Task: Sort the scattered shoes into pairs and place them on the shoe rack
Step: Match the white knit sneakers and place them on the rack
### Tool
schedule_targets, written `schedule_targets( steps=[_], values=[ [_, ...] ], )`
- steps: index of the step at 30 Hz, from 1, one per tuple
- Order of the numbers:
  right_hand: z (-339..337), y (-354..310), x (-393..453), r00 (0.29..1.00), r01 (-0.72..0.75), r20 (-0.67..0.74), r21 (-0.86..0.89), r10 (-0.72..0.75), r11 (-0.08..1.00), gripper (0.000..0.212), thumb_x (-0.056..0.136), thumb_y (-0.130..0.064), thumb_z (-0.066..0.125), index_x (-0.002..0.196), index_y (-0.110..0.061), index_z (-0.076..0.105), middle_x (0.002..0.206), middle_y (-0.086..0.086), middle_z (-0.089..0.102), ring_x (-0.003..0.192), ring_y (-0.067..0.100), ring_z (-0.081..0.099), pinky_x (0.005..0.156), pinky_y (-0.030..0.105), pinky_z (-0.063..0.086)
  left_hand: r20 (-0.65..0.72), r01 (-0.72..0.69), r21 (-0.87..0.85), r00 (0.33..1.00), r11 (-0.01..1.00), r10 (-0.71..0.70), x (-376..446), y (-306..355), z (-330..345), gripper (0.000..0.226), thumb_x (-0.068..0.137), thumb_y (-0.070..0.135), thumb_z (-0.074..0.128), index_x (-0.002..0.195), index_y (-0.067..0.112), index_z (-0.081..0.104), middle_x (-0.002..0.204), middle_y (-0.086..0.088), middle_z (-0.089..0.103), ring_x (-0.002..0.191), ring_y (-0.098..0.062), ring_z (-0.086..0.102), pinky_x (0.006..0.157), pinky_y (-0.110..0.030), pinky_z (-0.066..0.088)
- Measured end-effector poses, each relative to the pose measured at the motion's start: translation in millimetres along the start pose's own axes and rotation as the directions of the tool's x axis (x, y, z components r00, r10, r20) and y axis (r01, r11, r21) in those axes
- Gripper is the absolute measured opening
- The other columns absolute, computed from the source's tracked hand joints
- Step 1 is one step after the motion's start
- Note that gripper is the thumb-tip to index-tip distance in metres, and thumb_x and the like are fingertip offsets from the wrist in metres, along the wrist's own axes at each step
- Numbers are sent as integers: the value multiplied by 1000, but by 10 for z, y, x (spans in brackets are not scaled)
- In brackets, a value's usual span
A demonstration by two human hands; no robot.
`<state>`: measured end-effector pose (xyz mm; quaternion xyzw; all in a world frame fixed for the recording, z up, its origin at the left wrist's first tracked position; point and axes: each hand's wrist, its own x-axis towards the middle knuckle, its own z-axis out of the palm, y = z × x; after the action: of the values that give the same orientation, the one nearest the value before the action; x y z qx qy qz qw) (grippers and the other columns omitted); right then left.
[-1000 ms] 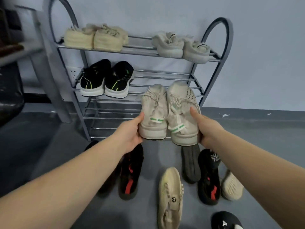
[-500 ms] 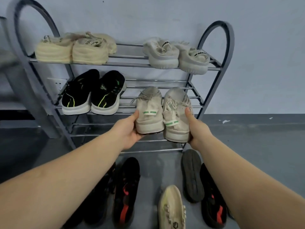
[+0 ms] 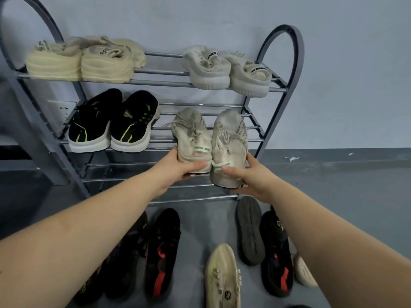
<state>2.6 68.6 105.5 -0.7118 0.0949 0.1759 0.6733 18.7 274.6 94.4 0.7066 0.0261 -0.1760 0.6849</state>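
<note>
Black shoes [image 3: 162,252], upturned sole [image 3: 250,230], below rack [image 3: 282,63]

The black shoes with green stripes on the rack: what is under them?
Under the black shoes run the bars of the middle shelf. Below come two lower shelves; no shoes show there, though the left arm covers part of them.

Dim, even indoor light; soft shadows; wide-angle bending at edges; slight softness throughout
</note>
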Motion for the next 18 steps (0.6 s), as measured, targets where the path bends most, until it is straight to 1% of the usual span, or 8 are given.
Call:
schedule_targets(
  steps=[3, 5, 6, 8, 10, 12, 14, 18],
  values=[
    [54, 43, -34, 992, 95, -66, -182, -109, 979, 85, 66, -8, 85, 133, -27, 34, 110, -5, 62, 92, 16, 65, 75, 38, 59, -101, -56, 242, 991, 969, 83, -15, -40, 11, 87, 57, 39, 86, 131, 25, 43, 124, 7, 56, 111, -12, 56, 97, -30, 46],
    [88, 64, -53, 978, 136, -120, -244, -169, 960, 89, 63, -10, 87, 132, -25, 32, 110, -10, 59, 88, 13, 63, 81, 41, 58, -192, -54, 355, 973, 933, 130, -38, -49, 29, 84, 62, 43, 83, 133, 28, 43, 127, 8, 38, 112, -11, 48, 103, -25, 36],
    [101, 71, -65, 969, 142, -158, -263, -188, 954, 93, 62, -11, 88, 134, -25, 30, 114, -13, 55, 94, 12, 61, 87, 41, 56, -228, -54, 393, 961, 918, 155, -51, -53, 39, 79, 65, 42, 82, 133, 28, 44, 124, 6, 33, 111, -13, 46, 103, -24, 33],
    [116, 75, -75, 948, 147, -232, -286, -217, 947, 106, 61, -15, 89, 145, -16, 25, 123, -11, 48, 110, 12, 55, 98, 33, 48, -267, -70, 452, 941, 889, 209, -43, -76, 45, 76, 64, 45, 81, 130, 28, 49, 126, 2, 38, 112, -17, 49, 105, -28, 36],
    [121, 75, -70, 932, 158, -274, -287, -239, 945, 103, 63, -17, 88, 146, -11, 26, 127, -7, 47, 118, 15, 52, 98, 26, 42, -294, -93, 454, 923, 886, 247, -35, -92, 43, 78, 56, 53, 81, 124, 27, 55, 126, 1, 52, 112, -18, 55, 102, -36, 43],
    [116, 88, -30, 910, 165, -332, -263, -250, 951, 95, 65, -21, 86, 143, -10, 31, 138, -1, 49, 123, 17, 51, 100, 27, 42, -326, -104, 436, 908, 894, 265, -37, -118, 63, 71, 58, 50, 82, 120, 27, 58, 121, 3, 61, 111, -18, 57, 95, -33, 46],
    [113, 90, 3, 890, 179, -367, -267, -271, 947, 87, 68, -24, 85, 139, -10, 37, 140, 2, 49, 126, 17, 50, 102, 28, 42, -370, -97, 464, 882, 880, 292, -27, -159, 99, 67, 64, 45, 81, 124, 28, 56, 122, 4, 62, 113, -19, 56, 94, -34, 45],
    [119, 101, 100, 879, 189, -375, -291, -294, 938, 82, 68, -30, 84, 138, -17, 44, 135, 1, 52, 118, 17, 56, 101, 31, 44, -407, -105, 499, 848, 860, 340, 68, -224, 167, 73, 65, 53, 76, 131, 33, 50, 124, -1, 60, 118, -24, 52, 100, -42, 42]
  ],
)
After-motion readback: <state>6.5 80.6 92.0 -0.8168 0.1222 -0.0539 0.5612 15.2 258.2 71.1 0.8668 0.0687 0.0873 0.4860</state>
